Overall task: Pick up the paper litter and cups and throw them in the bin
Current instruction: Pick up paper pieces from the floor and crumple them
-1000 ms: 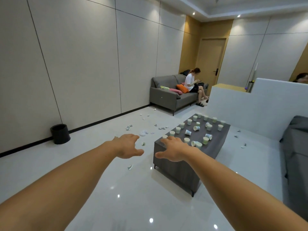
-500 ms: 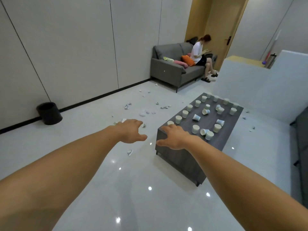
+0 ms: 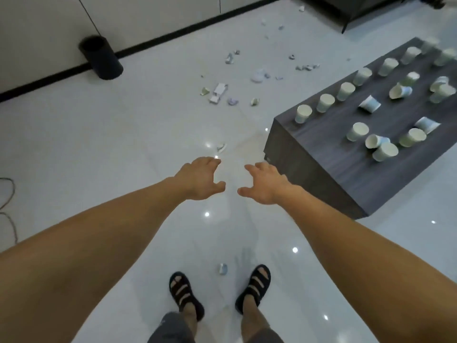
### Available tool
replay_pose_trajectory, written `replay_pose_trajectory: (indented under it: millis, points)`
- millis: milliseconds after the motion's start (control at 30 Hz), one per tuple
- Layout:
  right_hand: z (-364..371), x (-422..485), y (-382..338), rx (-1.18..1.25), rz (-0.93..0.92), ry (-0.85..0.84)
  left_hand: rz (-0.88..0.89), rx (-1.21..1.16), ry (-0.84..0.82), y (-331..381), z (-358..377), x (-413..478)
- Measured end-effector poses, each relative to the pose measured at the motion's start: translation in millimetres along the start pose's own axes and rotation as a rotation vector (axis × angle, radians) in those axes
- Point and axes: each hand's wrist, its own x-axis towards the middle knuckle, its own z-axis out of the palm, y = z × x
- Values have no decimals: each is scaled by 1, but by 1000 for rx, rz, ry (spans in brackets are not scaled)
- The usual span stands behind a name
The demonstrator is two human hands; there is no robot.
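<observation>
Reaching out over the floor [image 3: 99, 144], both arms are seen extended. The left hand [image 3: 200, 179] and right hand [image 3: 265, 185] are held side by side, fingers spread and loosely curved, nothing gripped in either.

The nearest paper scrap [image 3: 221, 147] is found on the floor just ahead of the left hand's fingertips, slightly to their right. The left hand is judged the nearer one. The scrap's long axis cannot be told, as it is too small. A second scrap [image 3: 223, 268] is seen between the sandalled feet, behind both hands. The main litter cluster [image 3: 218, 92] is scattered farther ahead, between the hands and the wall.

Cups [image 3: 303, 113] are set on the dark counter [image 3: 321, 184], ahead and to the right of the right hand. Most are standing and several are tipped on their sides. The counter's corner is near the right hand but not touched.

The bin [image 3: 101, 58] is stood upright against the wall, well apart, ahead and to the left. Its contents cannot be told from this angle.

A stoop toward the nearest scrap is judged the likely next step, followed by a carry leftward to the bin.
</observation>
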Motion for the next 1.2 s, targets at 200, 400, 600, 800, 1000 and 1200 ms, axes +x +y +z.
replay_pose_trajectory:
  millis: [200,400,600,800,1000,1200]
  points:
    - [154,87,13,92,-8,-179,-69,-76,-167,-53,151,62]
    - [344,151,38,164,35,-362,-147,-183,-399,-114,336,97]
    - [518,211,57,80,0,-436,-149,-233,-517,-163,501,126]
    - [643,250,61,11,-104,-546,-163,-290,-546,-191,604,154]
    - [694,268,61,-124,-234,-544,-140,-279,-615,-208,649,156]
    - [664,272,58,23,-99,-472,-136,-304,-693,-211,630,151]
